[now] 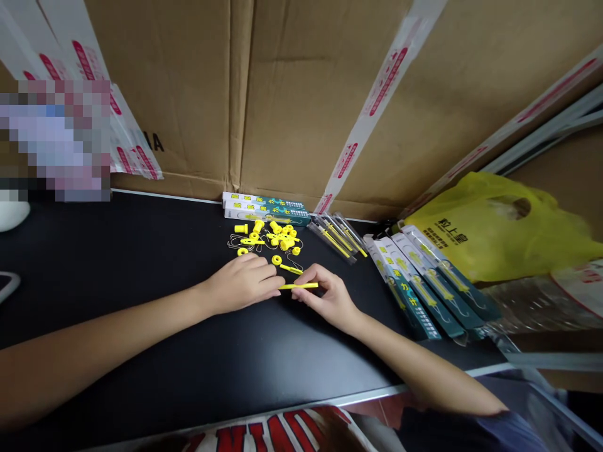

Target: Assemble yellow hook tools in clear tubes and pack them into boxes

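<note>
A thin yellow plastic strip (308, 285) spans the gap between my two hands, just above the black table. My right hand (330, 295) pinches it between thumb and fingers. The strip's left end runs to the fingertips of my left hand (247, 282), whose fingers are curled together around it; that end is hidden. Just beyond my hands lies another short yellow piece (291, 269). A loose pile of yellow plastic caps (286, 242) and rings (276, 259), with bent wire hooks (235, 241), sits behind my left hand.
Printed boxes (264, 208) lie at the back edge, beside clear tubes with yellow strips (336, 235). More boxes (424, 282) are stacked at right, next to a yellow plastic bag (490, 226). Large taped cardboard (301, 94) stands behind the black table (141, 251). A white object (12, 213) is far left.
</note>
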`<action>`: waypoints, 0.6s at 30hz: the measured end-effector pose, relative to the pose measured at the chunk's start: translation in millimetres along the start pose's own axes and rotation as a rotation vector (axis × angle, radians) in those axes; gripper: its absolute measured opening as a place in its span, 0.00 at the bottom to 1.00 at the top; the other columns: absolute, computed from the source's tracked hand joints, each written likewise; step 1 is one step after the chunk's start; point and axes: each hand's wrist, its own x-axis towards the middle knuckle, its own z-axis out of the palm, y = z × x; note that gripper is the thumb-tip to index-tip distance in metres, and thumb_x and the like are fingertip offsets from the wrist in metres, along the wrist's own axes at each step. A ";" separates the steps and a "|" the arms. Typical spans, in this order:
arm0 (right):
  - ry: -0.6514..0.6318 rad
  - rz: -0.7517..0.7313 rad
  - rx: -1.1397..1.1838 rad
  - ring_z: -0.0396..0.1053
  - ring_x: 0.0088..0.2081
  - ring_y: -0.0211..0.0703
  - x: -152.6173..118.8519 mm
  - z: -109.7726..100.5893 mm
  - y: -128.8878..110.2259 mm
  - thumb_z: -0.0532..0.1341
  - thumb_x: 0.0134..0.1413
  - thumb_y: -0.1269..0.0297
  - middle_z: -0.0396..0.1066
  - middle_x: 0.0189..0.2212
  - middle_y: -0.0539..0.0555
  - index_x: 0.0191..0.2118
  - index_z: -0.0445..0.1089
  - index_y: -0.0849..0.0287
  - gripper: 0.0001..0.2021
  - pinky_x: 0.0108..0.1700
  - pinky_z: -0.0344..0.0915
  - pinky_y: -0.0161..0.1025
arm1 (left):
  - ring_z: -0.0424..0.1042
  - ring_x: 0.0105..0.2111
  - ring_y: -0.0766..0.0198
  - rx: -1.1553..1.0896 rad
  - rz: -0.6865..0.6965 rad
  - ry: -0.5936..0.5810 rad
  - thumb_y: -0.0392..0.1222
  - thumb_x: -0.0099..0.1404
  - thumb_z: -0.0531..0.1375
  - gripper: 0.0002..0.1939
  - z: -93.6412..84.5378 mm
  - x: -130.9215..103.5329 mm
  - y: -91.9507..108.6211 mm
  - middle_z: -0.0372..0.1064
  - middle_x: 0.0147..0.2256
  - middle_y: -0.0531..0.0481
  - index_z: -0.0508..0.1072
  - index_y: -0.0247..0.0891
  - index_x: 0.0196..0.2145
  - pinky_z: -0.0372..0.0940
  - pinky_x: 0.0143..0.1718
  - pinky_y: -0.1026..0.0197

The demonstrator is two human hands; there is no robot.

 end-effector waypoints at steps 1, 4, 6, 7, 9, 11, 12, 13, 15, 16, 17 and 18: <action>-0.014 0.017 0.034 0.71 0.26 0.38 -0.1 0.9 0.0 0.63 0.55 0.62 0.73 0.26 0.50 0.32 0.65 0.57 0.07 0.28 0.68 0.35 | 0.68 0.33 0.64 -0.014 -0.017 -0.007 0.42 0.70 0.50 0.11 0.5 0.0 2.7 0.71 0.31 0.52 0.71 0.39 0.41 0.60 0.37 0.60; -0.031 0.037 0.083 0.71 0.26 0.38 -0.4 1.9 0.4 0.63 0.55 0.60 0.73 0.26 0.51 0.32 0.64 0.57 0.08 0.28 0.69 0.35 | 0.68 0.33 0.63 -0.090 -0.081 -0.019 0.43 0.70 0.51 0.11 1.2 -0.4 8.2 0.71 0.33 0.51 0.69 0.38 0.45 0.60 0.36 0.61; -0.053 0.030 0.095 0.72 0.27 0.38 -1.1 2.0 -1.0 0.62 0.55 0.60 0.73 0.26 0.51 0.32 0.64 0.57 0.08 0.30 0.69 0.36 | 0.69 0.34 0.62 -0.142 -0.096 -0.047 0.44 0.70 0.51 0.11 1.5 -0.2 11.9 0.71 0.35 0.50 0.68 0.38 0.45 0.61 0.36 0.60; -0.076 0.021 0.098 0.72 0.28 0.38 -1.6 1.8 -2.3 0.62 0.55 0.59 0.73 0.26 0.51 0.32 0.64 0.58 0.09 0.31 0.70 0.36 | 0.69 0.34 0.62 -0.161 -0.099 -0.065 0.43 0.70 0.51 0.11 1.6 0.0 13.9 0.71 0.36 0.50 0.68 0.38 0.44 0.62 0.37 0.60; -0.131 -0.005 0.091 0.73 0.29 0.39 -2.4 0.0 -5.2 0.62 0.55 0.58 0.73 0.27 0.52 0.33 0.65 0.58 0.10 0.32 0.70 0.37 | 0.70 0.35 0.61 -0.200 -0.111 -0.091 0.39 0.70 0.49 0.10 1.8 0.5 17.9 0.71 0.35 0.49 0.68 0.37 0.42 0.63 0.37 0.59; -0.157 -0.043 0.069 0.72 0.29 0.39 -1.9 -4.3 -5.9 0.60 0.57 0.56 0.73 0.28 0.53 0.36 0.65 0.59 0.11 0.32 0.69 0.37 | 0.71 0.36 0.61 -0.263 -0.160 -0.091 0.35 0.70 0.48 0.09 1.3 0.8 20.6 0.71 0.36 0.49 0.67 0.37 0.41 0.63 0.39 0.60; -0.145 -0.064 0.038 0.72 0.29 0.39 -0.6 -7.6 -4.4 0.58 0.59 0.55 0.72 0.29 0.53 0.38 0.65 0.59 0.11 0.32 0.69 0.37 | 0.72 0.36 0.62 -0.306 -0.205 -0.084 0.34 0.69 0.48 0.09 0.7 0.8 21.3 0.71 0.37 0.49 0.66 0.37 0.41 0.64 0.39 0.60; -0.112 -0.082 -0.009 0.71 0.29 0.39 1.4 -11.3 -1.4 0.55 0.61 0.55 0.72 0.29 0.53 0.41 0.65 0.58 0.12 0.31 0.68 0.36 | 0.72 0.37 0.62 -0.350 -0.255 -0.075 0.34 0.68 0.48 0.09 0.1 0.6 21.3 0.72 0.38 0.48 0.66 0.37 0.42 0.64 0.38 0.61; 0.008 -0.098 -0.209 0.69 0.29 0.38 7.9 -19.6 9.1 0.53 0.62 0.57 0.70 0.29 0.52 0.41 0.66 0.58 0.11 0.32 0.66 0.37 | 0.73 0.34 0.63 -0.412 -0.364 -0.057 0.35 0.67 0.48 0.08 -0.7 -0.2 19.8 0.72 0.38 0.49 0.65 0.38 0.42 0.64 0.35 0.62; 0.073 -0.086 -0.338 0.67 0.29 0.38 12.1 -23.7 15.9 0.55 0.61 0.58 0.70 0.29 0.52 0.41 0.67 0.57 0.10 0.32 0.65 0.37 | 0.73 0.32 0.63 -0.420 -0.408 -0.049 0.36 0.67 0.49 0.08 -0.6 -0.7 18.2 0.73 0.37 0.50 0.64 0.38 0.42 0.64 0.32 0.62; 0.116 -0.067 -0.436 0.66 0.28 0.39 16.6 -27.4 23.0 0.56 0.60 0.59 0.69 0.29 0.52 0.41 0.67 0.57 0.09 0.31 0.64 0.37 | 0.73 0.30 0.64 -0.410 -0.442 -0.042 0.37 0.67 0.49 0.07 0.1 -1.4 16.0 0.73 0.36 0.50 0.64 0.39 0.41 0.63 0.30 0.63; 0.136 -0.047 -0.495 0.65 0.27 0.38 20.9 -30.4 29.6 0.56 0.59 0.60 0.68 0.27 0.51 0.41 0.67 0.58 0.08 0.30 0.63 0.36 | 0.72 0.28 0.64 -0.388 -0.470 -0.035 0.39 0.67 0.50 0.07 1.3 -2.2 13.4 0.73 0.35 0.51 0.65 0.39 0.41 0.62 0.29 0.63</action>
